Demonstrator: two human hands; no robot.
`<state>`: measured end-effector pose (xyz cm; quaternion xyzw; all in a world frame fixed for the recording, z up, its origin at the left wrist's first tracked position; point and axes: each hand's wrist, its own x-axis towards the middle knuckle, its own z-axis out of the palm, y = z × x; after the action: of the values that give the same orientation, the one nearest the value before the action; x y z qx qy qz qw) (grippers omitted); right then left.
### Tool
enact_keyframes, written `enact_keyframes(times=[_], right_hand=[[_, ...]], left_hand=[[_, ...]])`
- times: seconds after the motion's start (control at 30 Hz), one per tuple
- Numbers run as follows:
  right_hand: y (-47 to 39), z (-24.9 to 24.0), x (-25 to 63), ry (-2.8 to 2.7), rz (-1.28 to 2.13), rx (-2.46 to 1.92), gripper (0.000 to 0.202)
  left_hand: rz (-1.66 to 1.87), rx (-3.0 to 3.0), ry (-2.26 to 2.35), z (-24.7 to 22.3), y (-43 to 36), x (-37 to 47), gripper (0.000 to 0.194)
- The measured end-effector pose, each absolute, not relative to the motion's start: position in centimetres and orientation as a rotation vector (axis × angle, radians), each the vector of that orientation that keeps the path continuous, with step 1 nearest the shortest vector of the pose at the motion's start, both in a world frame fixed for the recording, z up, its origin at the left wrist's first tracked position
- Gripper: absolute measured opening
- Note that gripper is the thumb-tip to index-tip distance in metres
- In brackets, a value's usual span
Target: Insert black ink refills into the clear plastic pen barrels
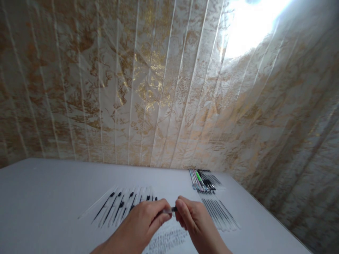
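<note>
Fingers of the left hand (144, 218) and right hand (192, 220) pinch one pen (171, 210) at lower centre; joining its parts seems underway, needing a straight push.

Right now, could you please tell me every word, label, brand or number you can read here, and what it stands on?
None can be read.
Sheet of paper under the hands: rows of dark handwriting, too blurred to read.
Pen part pinched between left hand and right hand: no marking visible.
Pen barrels, refills and assembled pens on the table: any print too small to tell.
</note>
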<state>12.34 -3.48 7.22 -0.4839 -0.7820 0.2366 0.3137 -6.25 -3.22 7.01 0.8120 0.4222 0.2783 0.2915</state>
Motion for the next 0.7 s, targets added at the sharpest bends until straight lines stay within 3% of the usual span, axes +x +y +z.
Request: enact_keyframes(times=[0.13,0.37,0.53,0.7], right_hand=[[-3.7,7.5,12.1,-2.146,0.499,-1.229,0.035],[-3.6,7.1,12.1,-2.058,0.614,-1.349,0.057],[-3.8,7.9,12.5,-2.129,0.521,-1.242,0.033],[-3.3,6.7,12.4,-2.120,0.396,-1.356,0.039]], left_hand=[[0.738,2.146,1.114,6.8,-3.2,-6.3,0.027],[0.747,2.171,1.089,6.4,-3.2,-6.1,0.023],[0.711,2.163,1.131,6.8,-3.2,-6.0,0.023],[0.705,2.174,1.115,6.4,-3.2,-5.9,0.021]])
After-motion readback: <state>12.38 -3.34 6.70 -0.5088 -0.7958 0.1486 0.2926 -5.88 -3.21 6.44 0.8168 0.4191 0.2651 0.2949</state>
